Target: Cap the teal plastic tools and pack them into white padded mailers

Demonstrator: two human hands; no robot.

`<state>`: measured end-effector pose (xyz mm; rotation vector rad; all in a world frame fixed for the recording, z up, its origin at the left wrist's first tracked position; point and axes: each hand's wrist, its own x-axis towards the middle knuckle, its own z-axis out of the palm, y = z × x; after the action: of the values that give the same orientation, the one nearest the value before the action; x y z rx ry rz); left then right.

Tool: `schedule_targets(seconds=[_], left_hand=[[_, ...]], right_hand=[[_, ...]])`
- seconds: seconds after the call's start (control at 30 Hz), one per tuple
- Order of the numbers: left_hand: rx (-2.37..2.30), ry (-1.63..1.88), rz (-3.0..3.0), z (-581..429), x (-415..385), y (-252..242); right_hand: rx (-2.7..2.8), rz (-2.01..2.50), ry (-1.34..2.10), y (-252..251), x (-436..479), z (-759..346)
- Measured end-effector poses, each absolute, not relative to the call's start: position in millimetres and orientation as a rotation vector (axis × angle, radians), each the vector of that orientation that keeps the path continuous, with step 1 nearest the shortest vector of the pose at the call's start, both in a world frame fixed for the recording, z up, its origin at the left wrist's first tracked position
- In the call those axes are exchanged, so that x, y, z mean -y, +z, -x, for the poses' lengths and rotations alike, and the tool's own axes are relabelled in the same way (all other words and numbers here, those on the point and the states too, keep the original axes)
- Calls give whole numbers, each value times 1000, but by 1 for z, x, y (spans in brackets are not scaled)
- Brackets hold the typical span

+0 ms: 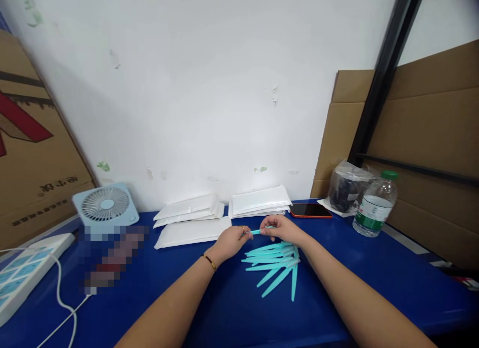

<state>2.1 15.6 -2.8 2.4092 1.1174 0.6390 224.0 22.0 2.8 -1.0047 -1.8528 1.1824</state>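
Left hand (231, 241) and right hand (282, 229) are both nearly closed, and between them they hold one turquoise stick (256, 232), each hand pinching it near one end with thumb and fingers. From where I stand, this stick is just behind the turquoise pile (271, 265); whether it touches the blue surface (224, 308) I cannot tell. The pile itself is spread like a fan, with narrow tips pointing to the left and to the front. Farther behind the pile, one stack of white packets (260, 200) lies near the wall (209, 88). To the left and behind the pile is a second stack (190, 208), with a single white packet (190, 234) in front of it. Behind the pile and to its right lies a phone (310, 211), and well to the right stands a green-capped bottle (374, 210). Far to the left of the pile is a pale blue fan (108, 204).
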Motion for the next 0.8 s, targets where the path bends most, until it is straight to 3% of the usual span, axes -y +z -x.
schedule_targets(seconds=[0.23, 0.8], left_hand=[[-1060, 761, -2425, 6, -20, -15], [-1315, 755, -2474, 9, -22, -20]], right_hand=[[1697, 1024, 1337, -4, -22, -239], [1957, 1260, 910, -2, -35, -271]])
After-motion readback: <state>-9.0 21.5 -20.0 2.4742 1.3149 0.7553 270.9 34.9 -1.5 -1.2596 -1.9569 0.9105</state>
